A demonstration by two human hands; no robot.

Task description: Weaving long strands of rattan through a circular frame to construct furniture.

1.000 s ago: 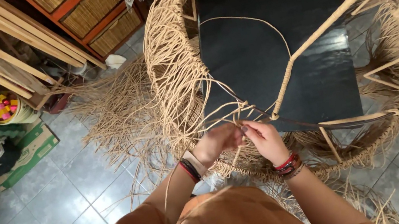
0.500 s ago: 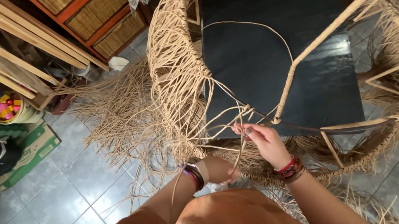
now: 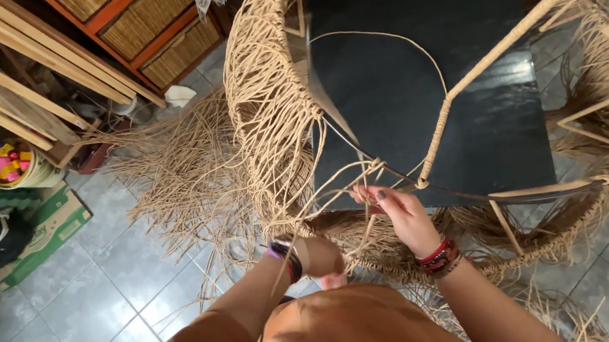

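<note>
At the woven rim (image 3: 446,254), right hand (image 3: 399,213) pinches strands (image 3: 339,186).

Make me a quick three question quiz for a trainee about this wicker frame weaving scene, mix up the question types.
1. True or false: the right hand pinches tan fibre strands at the rim of the round woven wicker frame.
2. Multiple choice: what lies inside the frame? A) a red cushion B) a flat black square panel C) a metal bucket
3. Fill in: the left hand sits lower than the right, close to the person's ____ shirt.

Key: 1 true; 2 B; 3 orange-brown.
</note>
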